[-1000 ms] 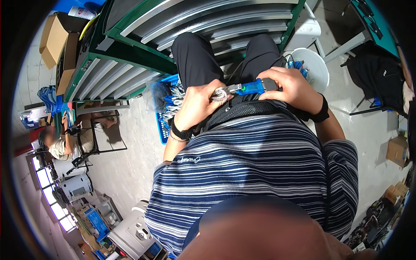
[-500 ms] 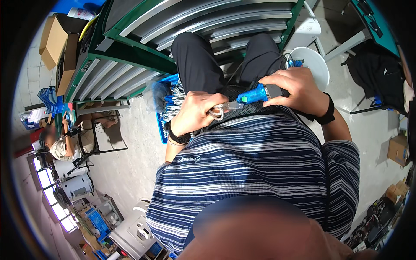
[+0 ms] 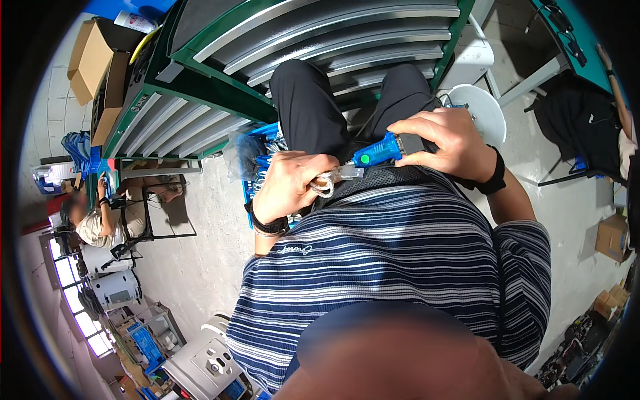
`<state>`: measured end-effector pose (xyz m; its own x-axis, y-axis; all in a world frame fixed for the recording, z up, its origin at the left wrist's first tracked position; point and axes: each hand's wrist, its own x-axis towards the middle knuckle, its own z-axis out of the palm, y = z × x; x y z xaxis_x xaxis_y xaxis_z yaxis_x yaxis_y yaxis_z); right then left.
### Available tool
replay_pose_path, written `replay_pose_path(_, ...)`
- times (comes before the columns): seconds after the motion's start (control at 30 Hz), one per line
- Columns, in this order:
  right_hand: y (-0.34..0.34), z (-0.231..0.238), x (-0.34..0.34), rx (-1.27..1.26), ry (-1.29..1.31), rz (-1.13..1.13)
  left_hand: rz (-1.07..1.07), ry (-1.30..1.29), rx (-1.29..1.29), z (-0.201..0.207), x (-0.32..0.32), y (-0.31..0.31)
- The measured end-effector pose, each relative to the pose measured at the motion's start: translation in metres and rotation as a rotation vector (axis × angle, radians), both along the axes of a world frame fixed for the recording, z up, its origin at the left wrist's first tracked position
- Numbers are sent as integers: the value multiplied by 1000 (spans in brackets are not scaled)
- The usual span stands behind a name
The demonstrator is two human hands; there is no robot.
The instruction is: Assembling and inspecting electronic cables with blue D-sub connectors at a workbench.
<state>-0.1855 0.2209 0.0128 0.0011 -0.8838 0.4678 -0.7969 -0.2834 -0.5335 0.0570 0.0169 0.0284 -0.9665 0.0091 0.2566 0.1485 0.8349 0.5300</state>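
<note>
The left hand, knuckles up, is curled closed around a coiled grey cable, whose USB plug points to three o'clock. The right hand, bent in a half-closed pinch, grips the black connector of a translucent blue adapter, which extends toward eight o'clock over the lap. Whether plug and adapter touch is unclear.

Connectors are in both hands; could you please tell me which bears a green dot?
The blue connector in the right hand does; the grey cable connector in the left hand shows none.
</note>
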Motion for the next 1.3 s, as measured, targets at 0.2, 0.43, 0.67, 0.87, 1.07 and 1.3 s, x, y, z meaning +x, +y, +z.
replay_pose_path(0.2, 6, 9, 4, 81, -83, 61, -77, -3, -26, 4, 3, -6)
replay_pose_path(0.43, 1, 11, -2, 189, -161, 79, -84, 2, -7, 7, 0, -7)
replay_pose_path(0.67, 10, 17, 1, -24, -138, -117, -3, 47, -7, 6, 17, -15)
replay_pose_path(0.87, 34, 6, -43, -83, -357, -357, 407, 189, 245, -4, 64, -36)
replay_pose_path(1.07, 0, 6, -9, -7, -292, -148, 295, 198, 252, -16, 20, -6)
replay_pose_path(1.3, -10, -4, 2, 7, -348, -93, 246, 173, 211, -26, 7, -5)
